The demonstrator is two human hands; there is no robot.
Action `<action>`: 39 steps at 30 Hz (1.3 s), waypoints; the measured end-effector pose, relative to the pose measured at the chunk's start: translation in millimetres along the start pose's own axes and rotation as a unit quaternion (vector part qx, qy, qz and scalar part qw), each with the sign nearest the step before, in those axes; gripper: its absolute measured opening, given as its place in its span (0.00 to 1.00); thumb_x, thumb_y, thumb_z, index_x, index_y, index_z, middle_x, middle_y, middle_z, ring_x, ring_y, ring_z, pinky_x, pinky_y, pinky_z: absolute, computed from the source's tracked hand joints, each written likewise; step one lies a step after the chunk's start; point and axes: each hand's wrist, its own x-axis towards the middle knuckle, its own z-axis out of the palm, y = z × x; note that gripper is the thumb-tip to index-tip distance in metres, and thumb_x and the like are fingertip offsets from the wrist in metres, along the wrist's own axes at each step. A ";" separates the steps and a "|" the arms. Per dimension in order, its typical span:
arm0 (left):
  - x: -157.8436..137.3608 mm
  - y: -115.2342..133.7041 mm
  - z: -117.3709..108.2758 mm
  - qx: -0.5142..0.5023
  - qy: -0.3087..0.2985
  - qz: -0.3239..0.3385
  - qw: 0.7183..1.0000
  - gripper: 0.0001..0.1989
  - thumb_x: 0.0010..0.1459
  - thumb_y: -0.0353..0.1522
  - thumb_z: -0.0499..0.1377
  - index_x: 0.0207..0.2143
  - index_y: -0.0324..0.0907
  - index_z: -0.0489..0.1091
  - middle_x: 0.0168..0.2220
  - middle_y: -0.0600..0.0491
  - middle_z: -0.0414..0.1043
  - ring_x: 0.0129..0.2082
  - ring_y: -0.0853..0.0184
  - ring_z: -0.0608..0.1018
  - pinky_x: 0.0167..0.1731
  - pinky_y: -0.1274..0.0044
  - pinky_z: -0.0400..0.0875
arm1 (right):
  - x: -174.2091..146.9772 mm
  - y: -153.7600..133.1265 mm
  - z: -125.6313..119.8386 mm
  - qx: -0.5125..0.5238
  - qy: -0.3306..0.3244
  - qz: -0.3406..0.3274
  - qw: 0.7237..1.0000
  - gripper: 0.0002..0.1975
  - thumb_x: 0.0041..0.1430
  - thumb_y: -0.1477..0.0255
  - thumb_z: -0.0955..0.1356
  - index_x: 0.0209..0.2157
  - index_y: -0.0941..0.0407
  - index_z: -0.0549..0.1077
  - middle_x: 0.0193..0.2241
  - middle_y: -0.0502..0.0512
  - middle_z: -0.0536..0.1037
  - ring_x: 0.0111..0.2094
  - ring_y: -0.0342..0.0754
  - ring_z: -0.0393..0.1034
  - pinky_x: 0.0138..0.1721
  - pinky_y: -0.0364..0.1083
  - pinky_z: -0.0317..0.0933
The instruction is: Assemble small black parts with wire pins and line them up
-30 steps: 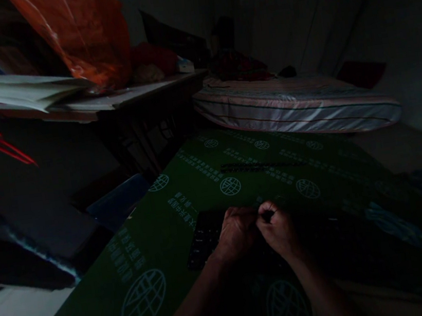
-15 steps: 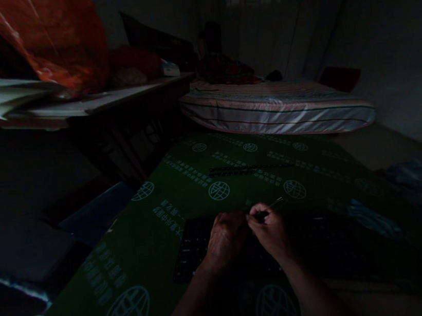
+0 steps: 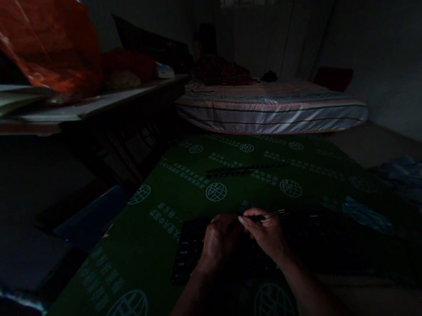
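The right hand (image 3: 265,234) is pinching a small dark item (image 3: 258,217) over the keyboard (image 3: 243,258) lying on the tabletop (image 3: 162,257); the left hand (image 3: 218,239) is curling alongside, its grip unclear. An orange bag (image 3: 51,49) is hiding its contents.

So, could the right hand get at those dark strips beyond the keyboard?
Probably yes: nothing visible stands between the right hand and the dark strips, though it seems to hold a slim dark item.

The single head-worn view looks forward and down over both forearms (image 3: 189,303), with the hands (image 3: 263,235) fairly near, below mid-frame; the green tabletop (image 3: 185,197) stretches away beneath them toward the mattress (image 3: 275,110), farther off ahead
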 end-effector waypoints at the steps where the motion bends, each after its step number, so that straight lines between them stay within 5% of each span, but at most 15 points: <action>1: 0.1 0.6 -0.4 -0.016 0.000 -0.011 1.000 0.08 0.55 0.31 0.53 0.27 0.42 0.72 0.28 0.54 0.74 0.30 0.67 0.75 0.32 0.78 0.67 | 0.4 0.7 0.1 0.003 0.003 -0.006 1.000 0.12 0.47 0.63 0.69 0.26 0.58 0.73 0.16 0.48 0.69 0.18 0.40 0.62 0.20 0.39 0.59; 6: 0.3 3.5 -2.6 -0.108 0.023 -0.099 0.989 0.09 0.51 0.32 0.56 0.35 0.41 0.72 0.35 0.52 0.76 0.36 0.65 0.77 0.36 0.77 0.70 | 3.9 3.4 -2.2 0.026 0.020 -0.018 0.999 0.16 0.52 0.61 0.66 0.37 0.58 0.75 0.19 0.50 0.73 0.18 0.40 0.65 0.20 0.39 0.61; 12: 0.9 4.8 -4.9 -0.130 0.055 -0.142 0.980 0.08 0.48 0.35 0.59 0.31 0.40 0.72 0.30 0.54 0.76 0.32 0.64 0.77 0.33 0.77 0.70 | 4.1 1.7 -3.9 0.037 0.003 0.012 0.999 0.24 0.57 0.57 0.61 0.49 0.56 0.69 0.17 0.47 0.72 0.14 0.38 0.62 0.17 0.38 0.59; 19: 0.7 5.8 -4.6 -0.223 0.079 -0.181 0.954 0.10 0.45 0.36 0.62 0.29 0.40 0.73 0.28 0.54 0.76 0.30 0.65 0.77 0.30 0.79 0.71 | 3.3 3.4 -3.7 -0.090 0.007 -0.143 0.986 0.11 0.57 0.67 0.63 0.35 0.56 0.75 0.26 0.53 0.77 0.26 0.43 0.72 0.30 0.42 0.66; 23: 0.5 5.4 -3.2 -0.272 0.086 -0.191 0.939 0.10 0.44 0.36 0.63 0.29 0.40 0.73 0.28 0.54 0.76 0.30 0.66 0.77 0.28 0.80 0.71 | 2.7 1.3 -2.5 -0.130 -0.001 -0.209 0.969 0.10 0.55 0.73 0.63 0.36 0.56 0.75 0.32 0.55 0.79 0.34 0.46 0.74 0.38 0.43 0.67; 39: 1.7 6.4 -5.7 -0.280 0.099 -0.171 0.939 0.08 0.43 0.34 0.63 0.27 0.40 0.75 0.28 0.53 0.77 0.31 0.65 0.77 0.32 0.79 0.71 | 4.7 2.5 -0.5 -0.139 -0.042 -0.210 0.967 0.10 0.52 0.74 0.65 0.36 0.54 0.75 0.31 0.53 0.80 0.32 0.45 0.75 0.36 0.42 0.68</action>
